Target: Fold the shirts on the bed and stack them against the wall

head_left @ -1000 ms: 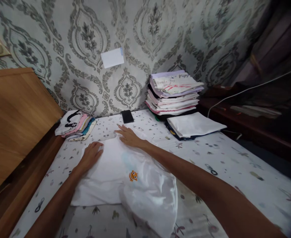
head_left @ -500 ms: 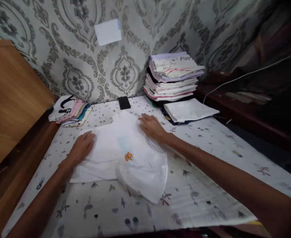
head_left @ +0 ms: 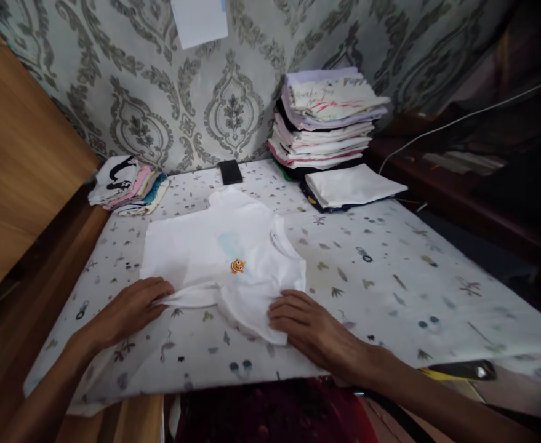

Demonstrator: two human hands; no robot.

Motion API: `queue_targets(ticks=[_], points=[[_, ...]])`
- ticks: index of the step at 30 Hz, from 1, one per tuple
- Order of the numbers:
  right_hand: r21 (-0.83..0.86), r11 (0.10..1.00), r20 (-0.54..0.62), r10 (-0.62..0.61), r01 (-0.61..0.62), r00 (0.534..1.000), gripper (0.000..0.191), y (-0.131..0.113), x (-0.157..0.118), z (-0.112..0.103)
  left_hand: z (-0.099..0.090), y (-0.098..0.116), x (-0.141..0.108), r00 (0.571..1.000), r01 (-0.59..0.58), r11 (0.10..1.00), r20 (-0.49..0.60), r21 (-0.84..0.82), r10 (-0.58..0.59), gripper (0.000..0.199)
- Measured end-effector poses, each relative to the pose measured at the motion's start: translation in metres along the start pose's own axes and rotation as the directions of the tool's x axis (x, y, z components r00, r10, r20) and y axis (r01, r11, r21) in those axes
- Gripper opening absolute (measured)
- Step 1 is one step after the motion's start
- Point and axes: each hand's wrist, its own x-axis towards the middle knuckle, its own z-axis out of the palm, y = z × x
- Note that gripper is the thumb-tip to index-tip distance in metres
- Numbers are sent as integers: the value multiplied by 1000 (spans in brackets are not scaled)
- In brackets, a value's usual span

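Note:
A small white T-shirt (head_left: 196,246) with an orange fish print lies sideways on the patterned sheet (head_left: 381,271), its neckline toward the right. My left hand (head_left: 136,304) is closed on the shirt's near hem at the left, where the cloth bunches into a raised fold. At the near right, my right hand (head_left: 309,323) rests over the sleeve; its fingers are close together, and the cloth under the fingertips is partly hidden.
A tall stack of folded clothes (head_left: 320,135) stands at the back right, with a folded white cloth (head_left: 353,186) before it. A smaller pile (head_left: 129,187) sits back left. Between them lies a black flat object (head_left: 230,172). Wooden furniture (head_left: 25,160) borders the left.
Both hands have come nearer to me along the shirt: the left from its left end to the near hem, the right from the neckline to the near sleeve. The view has tilted down.

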Motion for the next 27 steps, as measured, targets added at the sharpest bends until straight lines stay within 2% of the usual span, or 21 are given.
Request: queue_targets(ticks=[2,5,7,10,12,14,15,18,20,22,24,27], points=[[147,987,-36,76,-70,996,22,0,1,-5,0,3,-14,1000,-2,1000,-4,9,2,23],[377,896,-46,273,-236,961,28,-2,-3,-18,1,6,-34,999,-11,1000,-40,18,11,25],[440,833,-19,381,-334,925,36,-3,-7,-25,2,9,-43,1000,-5,1000,28,28,4,22],[404,807,45,453,-431,890,42,-2,-10,-27,5,15,-45,986,22,996,161,83,-36,12],[328,849,34,428,-415,903,36,-1,-12,-23,7,23,-42,987,24,990,156,136,-45,13],[202,926,-10,327,-318,945,24,-2,-14,-19,10,34,-37,995,5,985,98,173,-22,14],[122,958,-15,264,-260,964,24,-2,-15,-16,12,41,-33,998,-15,983,67,183,3,16],[-97,990,25,106,-103,994,48,-7,-17,-9,25,67,-18,992,-124,970,-9,208,128,29],[-162,987,52,27,-18,998,51,-11,-16,-5,37,87,-4,973,-216,949,-29,231,228,39],[-130,990,51,-54,61,997,42,-14,-13,-1,48,105,11,951,-286,925,-41,251,305,44],[-1,997,-13,-78,78,997,31,-17,-10,0,57,119,23,935,-331,910,-40,250,351,44],[259,965,-101,57,-29,993,33,-26,-8,-8,60,131,33,921,-378,906,-20,190,389,30]])
